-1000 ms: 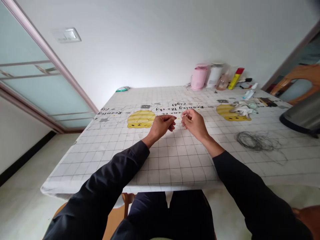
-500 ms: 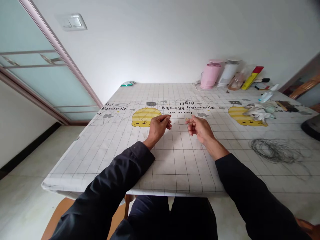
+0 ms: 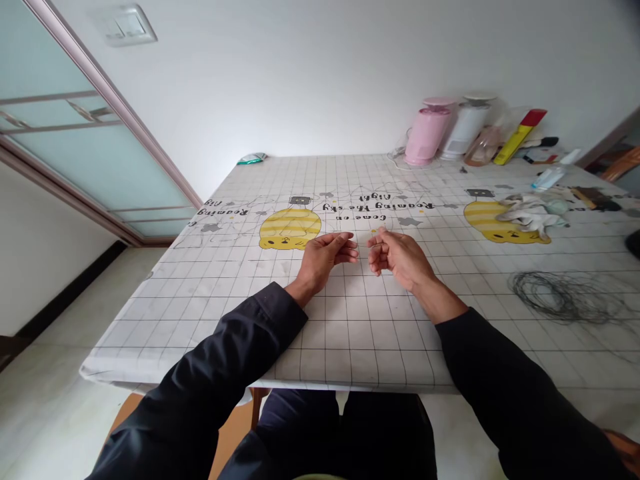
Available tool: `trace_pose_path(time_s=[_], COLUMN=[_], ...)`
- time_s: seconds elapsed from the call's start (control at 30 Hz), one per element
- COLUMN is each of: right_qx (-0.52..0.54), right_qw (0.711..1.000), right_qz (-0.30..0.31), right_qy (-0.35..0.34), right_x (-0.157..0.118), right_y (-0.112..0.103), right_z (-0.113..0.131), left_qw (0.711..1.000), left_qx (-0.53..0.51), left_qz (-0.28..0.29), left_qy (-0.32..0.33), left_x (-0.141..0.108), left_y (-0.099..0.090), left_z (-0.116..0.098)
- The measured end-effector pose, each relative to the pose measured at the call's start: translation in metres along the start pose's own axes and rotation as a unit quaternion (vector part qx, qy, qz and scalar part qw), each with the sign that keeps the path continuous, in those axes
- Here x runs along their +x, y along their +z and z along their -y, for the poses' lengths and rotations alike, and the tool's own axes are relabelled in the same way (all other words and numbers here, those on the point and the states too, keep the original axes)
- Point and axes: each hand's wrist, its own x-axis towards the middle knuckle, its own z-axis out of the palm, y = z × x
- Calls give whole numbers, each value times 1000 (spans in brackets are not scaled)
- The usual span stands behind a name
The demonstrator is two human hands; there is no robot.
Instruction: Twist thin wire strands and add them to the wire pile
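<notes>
Above the middle of the checked tablecloth [image 3: 240,267], my left hand [image 3: 327,257] has its thumb pressed near the index finger and the other fingers loosely extended. Facing it a short gap to the right, my right hand [image 3: 397,257] has its fingers curled with the thumb near the index finger. Whatever either hand pinches is too small or thin to make out. A tangled coil of thin dark wire [image 3: 560,297] lies on the table to the right of my right hand.
A crumpled pale cloth [image 3: 533,213] lies at the right. Along the wall stand a pink cylinder [image 3: 427,137], a white cylinder [image 3: 467,130], a bottle [image 3: 483,147] and a yellow-red box [image 3: 520,137]. A green packet [image 3: 253,159] sits at the back left corner.
The hands are closer together, my left hand having moved right with its fingers straighter. The thin strand seen between them earlier is no longer distinct. The view has shifted slightly.
</notes>
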Motion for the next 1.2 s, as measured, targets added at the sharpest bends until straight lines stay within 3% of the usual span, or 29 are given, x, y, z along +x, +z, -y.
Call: trace_pose_path(time_s=[0.23, 0.33, 0.47, 0.67, 0.83, 1.07, 1.2], right_qx=[-66, -67, -44, -141, -139, -94, -93], right_qw=[998, 998, 995, 979, 977, 987, 986], right_qz=[-12, -16, -59, 125, 103, 64, 70], right_qy=[6, 9, -61, -77, -124, -114, -116], right_x=[-2, 2, 7, 4, 4, 2, -1], right_y=[-4, -20, -42, -30, -14, -14, -16], right_z=[7, 18, 25, 8, -7, -8, -3], left_qw=[995, 993, 987, 943, 913, 953, 961], left_qx=[66, 88, 150, 326, 392, 294, 267], left_qz=[-49, -52, -16, 48, 81, 71, 65], left_qy=[54, 64, 55, 53, 76, -14, -13], left_x=[-4, -7, -15, -31, -39, -39, -38], left_y=[2, 1, 1, 4, 6, 11, 10], left_z=[-7, -11, -18, -15, -12, -14, -13])
